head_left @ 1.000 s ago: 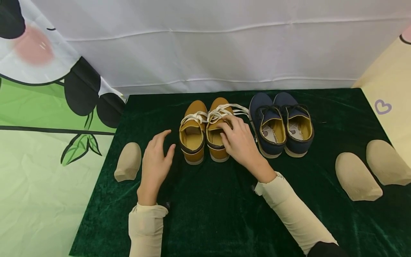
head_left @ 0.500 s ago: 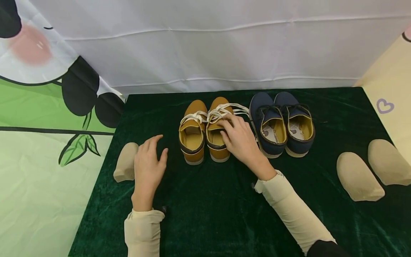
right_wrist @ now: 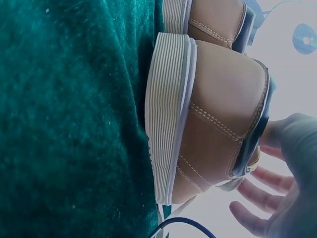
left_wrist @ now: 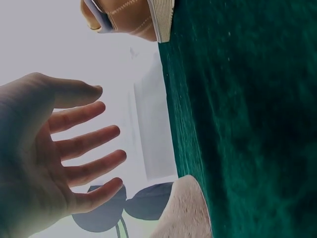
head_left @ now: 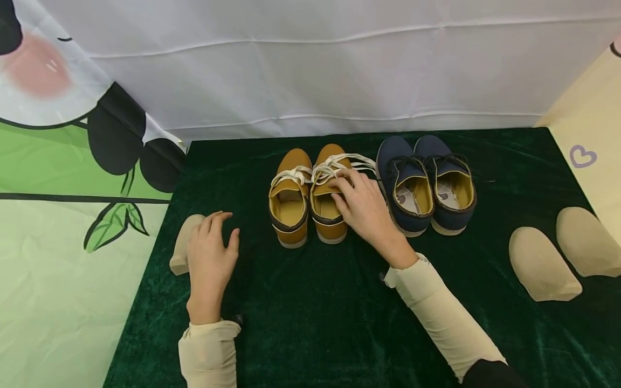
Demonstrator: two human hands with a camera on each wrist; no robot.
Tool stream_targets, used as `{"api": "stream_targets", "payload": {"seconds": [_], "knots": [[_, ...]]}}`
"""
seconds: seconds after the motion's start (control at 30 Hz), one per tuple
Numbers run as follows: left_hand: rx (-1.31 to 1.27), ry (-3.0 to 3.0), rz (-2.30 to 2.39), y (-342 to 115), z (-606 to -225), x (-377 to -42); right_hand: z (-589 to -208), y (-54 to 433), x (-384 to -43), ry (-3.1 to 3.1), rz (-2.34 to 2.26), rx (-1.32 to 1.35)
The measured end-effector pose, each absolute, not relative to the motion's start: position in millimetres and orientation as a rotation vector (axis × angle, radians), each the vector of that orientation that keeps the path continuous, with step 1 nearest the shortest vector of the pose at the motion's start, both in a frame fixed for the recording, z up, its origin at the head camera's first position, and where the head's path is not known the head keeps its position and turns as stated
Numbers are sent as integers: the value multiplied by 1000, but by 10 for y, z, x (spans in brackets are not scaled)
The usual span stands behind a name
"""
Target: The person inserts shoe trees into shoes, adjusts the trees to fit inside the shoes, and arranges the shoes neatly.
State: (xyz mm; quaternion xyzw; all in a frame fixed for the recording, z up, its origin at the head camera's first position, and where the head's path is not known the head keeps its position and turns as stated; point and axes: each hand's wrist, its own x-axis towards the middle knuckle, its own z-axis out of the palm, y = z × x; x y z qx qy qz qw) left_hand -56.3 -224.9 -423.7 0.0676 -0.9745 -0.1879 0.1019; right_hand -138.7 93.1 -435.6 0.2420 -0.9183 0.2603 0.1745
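A pair of tan lace-up shoes stands toes-away on the green velvet cloth: a left tan shoe [head_left: 290,207] and a right tan shoe [head_left: 330,231], with white laces. My right hand [head_left: 364,207] is at the opening of the right shoe, fingers loosely bent near its tongue and laces. In the right wrist view, the thumb passes behind the dark collar of this shoe [right_wrist: 223,89]. My left hand [head_left: 209,258] holds nothing, its fingers spread and slightly curved. It overlaps a beige, round-ended shoe insert [head_left: 183,245] in the head view; the left wrist view shows the insert [left_wrist: 185,213] beyond the fingers.
Navy lace-up shoes [head_left: 405,207] stand right of the tan pair, close to its trailing white laces. Two more beige inserts, one inner [head_left: 540,264] and one outer [head_left: 584,240], lie at the right. A white cloth wall [head_left: 310,81] rises behind the velvet cloth [head_left: 310,323].
My left hand has moved left and toward me, away from the tan shoes and over to the beige insert. My right hand has stayed almost still at the right tan shoe.
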Motion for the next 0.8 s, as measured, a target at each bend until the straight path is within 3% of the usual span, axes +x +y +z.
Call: {"api": "stream_targets", "payload": {"seconds": [0.8], "knots": [[424,-2845,-537,-2594,-4304,-375,-4357,998,-1378,-2627,766,630]]}}
